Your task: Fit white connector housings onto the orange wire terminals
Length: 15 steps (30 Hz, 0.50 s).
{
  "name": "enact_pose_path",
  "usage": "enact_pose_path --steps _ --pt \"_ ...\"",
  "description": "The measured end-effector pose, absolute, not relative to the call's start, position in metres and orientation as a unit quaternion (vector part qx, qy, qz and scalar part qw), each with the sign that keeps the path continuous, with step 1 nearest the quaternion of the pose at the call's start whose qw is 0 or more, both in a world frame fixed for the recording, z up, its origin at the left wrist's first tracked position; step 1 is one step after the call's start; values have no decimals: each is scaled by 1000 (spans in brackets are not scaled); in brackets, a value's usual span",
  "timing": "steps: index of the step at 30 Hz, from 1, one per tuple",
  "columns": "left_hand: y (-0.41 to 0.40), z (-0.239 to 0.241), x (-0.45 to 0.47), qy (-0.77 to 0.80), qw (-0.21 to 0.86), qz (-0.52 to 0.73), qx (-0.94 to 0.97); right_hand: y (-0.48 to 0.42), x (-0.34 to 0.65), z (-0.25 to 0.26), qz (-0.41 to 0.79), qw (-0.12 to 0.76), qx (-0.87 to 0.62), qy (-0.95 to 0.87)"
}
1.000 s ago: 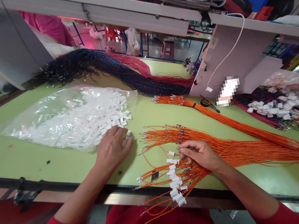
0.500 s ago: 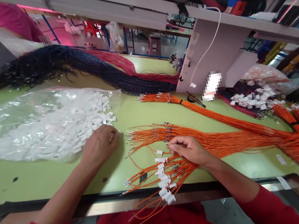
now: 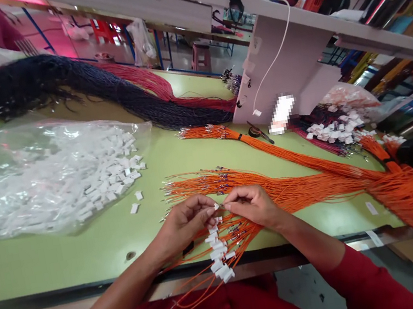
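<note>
Over the orange wires, my left hand (image 3: 190, 222) pinches a small white connector housing (image 3: 216, 206) between thumb and fingers. Facing it, my right hand (image 3: 253, 206) grips the end of a wire, its metal tip pointing at the housing. The tip and the housing meet or nearly touch; I cannot tell which. Just below my hands hangs a cluster of white housings (image 3: 218, 253) fitted on orange wires, whose loose ends reach past the table edge. A wide bundle of orange wires (image 3: 308, 187) spreads to the right, its terminals fanned out behind my hands.
A clear plastic bag (image 3: 59, 202) of white housings lies open at left, with two loose housings beside it. Dark blue wires (image 3: 99, 88) and red wires (image 3: 153, 81) lie behind. A tied orange bundle (image 3: 270, 151) runs diagonally. A shelf panel (image 3: 273, 57) stands at the back.
My left hand has moved right, from the bag's opening to my right hand, bringing a white housing. Two housings now lie loose outside the bag. The view has shifted slightly.
</note>
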State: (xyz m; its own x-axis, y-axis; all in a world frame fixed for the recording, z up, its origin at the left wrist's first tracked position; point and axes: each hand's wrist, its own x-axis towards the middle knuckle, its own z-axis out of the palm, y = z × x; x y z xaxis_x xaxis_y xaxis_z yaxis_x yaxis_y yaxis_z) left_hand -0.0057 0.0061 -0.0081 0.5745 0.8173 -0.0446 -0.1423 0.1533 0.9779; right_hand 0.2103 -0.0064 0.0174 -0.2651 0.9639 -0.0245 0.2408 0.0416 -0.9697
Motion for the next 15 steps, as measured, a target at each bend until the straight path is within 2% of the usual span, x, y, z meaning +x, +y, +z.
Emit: enact_pose_path --steps 7,15 --pt "3 -2 -3 316 682 358 554 -10 208 23 500 344 -487 -628" --pt "1 0 0 344 643 353 585 -11 207 24 450 335 -490 -667"
